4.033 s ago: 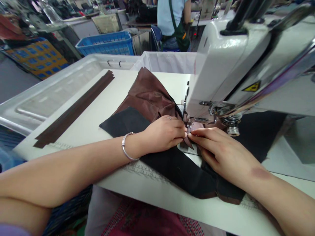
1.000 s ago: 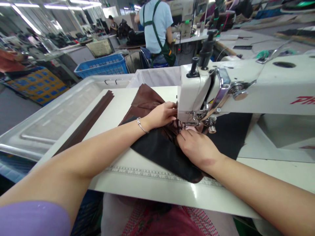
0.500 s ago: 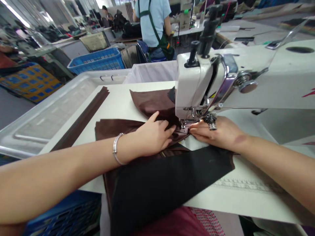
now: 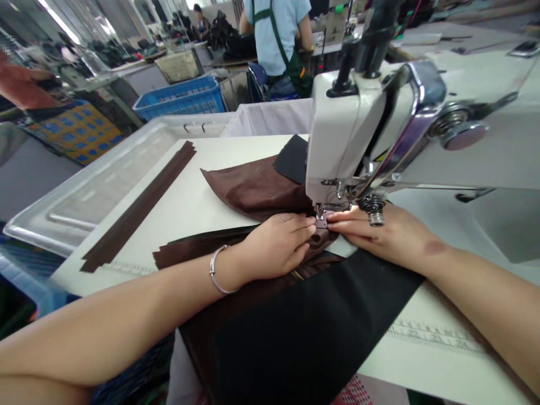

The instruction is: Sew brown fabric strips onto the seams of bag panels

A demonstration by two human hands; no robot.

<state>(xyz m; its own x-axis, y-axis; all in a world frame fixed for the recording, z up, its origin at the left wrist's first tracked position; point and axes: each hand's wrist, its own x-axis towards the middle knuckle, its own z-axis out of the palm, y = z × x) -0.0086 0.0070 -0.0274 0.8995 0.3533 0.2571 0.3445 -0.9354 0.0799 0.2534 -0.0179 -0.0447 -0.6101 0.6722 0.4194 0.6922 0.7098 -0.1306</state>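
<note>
My left hand (image 4: pixel 282 243) lies flat on a dark brown leather-like piece (image 4: pixel 253 188), its stretched fingertips just left of the presser foot (image 4: pixel 320 212) of a white sewing machine (image 4: pixel 343 146). On the foot's other side, my right hand (image 4: pixel 371 232) rests with fingers extended, their tips close to the needle area and partly behind the machine head. The brown piece runs under the foot. A black backing or lining panel (image 4: pixel 295 332) hangs over the table's front edge toward me. Between panel and left hand a short bit of gold zipper (image 4: pixel 297 275) shows.
Brown strips (image 4: pixel 139 205) lie on the white table (image 4: pixel 223 149) at left. A ruler scale (image 4: pixel 434 334) marks its front right. Beyond stand a clear plastic bin (image 4: pixel 113 174), a blue crate (image 4: pixel 181 97) and a seated person in light blue (image 4: pixel 276 39).
My left hand has moved right, nearer the presser foot, and its fingers have drawn together. The brown piece has shifted and turned. My right hand stays beside the foot; the whole view has tilted slightly.
</note>
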